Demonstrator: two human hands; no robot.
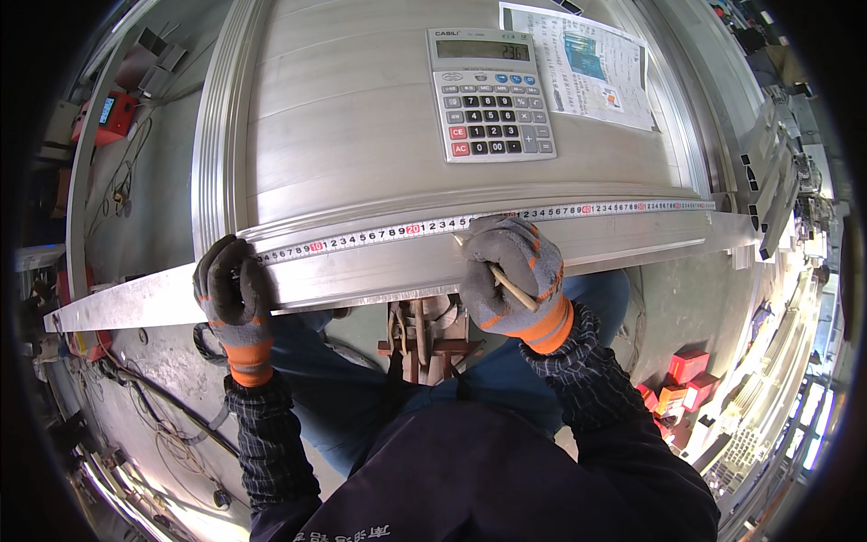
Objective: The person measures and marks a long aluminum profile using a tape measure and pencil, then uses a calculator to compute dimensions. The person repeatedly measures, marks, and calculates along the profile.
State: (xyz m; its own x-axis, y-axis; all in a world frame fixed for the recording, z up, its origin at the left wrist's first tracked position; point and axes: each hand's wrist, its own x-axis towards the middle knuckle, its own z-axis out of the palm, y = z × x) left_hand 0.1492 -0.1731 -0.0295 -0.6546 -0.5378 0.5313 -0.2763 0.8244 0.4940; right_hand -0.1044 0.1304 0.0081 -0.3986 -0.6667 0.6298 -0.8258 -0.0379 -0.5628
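Now: left hand [233, 291] clamps tape measure [470, 220] end onto aluminium bar [379, 271], near left | right hand [513, 271] gripping pencil [506, 280], tip at tape mid-bar | calculator [489, 94] on far panel [343, 126].

Both forearms come up from the lower edge in dark checked sleeves, and both hands wear grey gloves with orange cuffs. The left hand [233, 291] is curled closed, knuckles up. The right hand [512, 271] is bent over, fingers pressed down.
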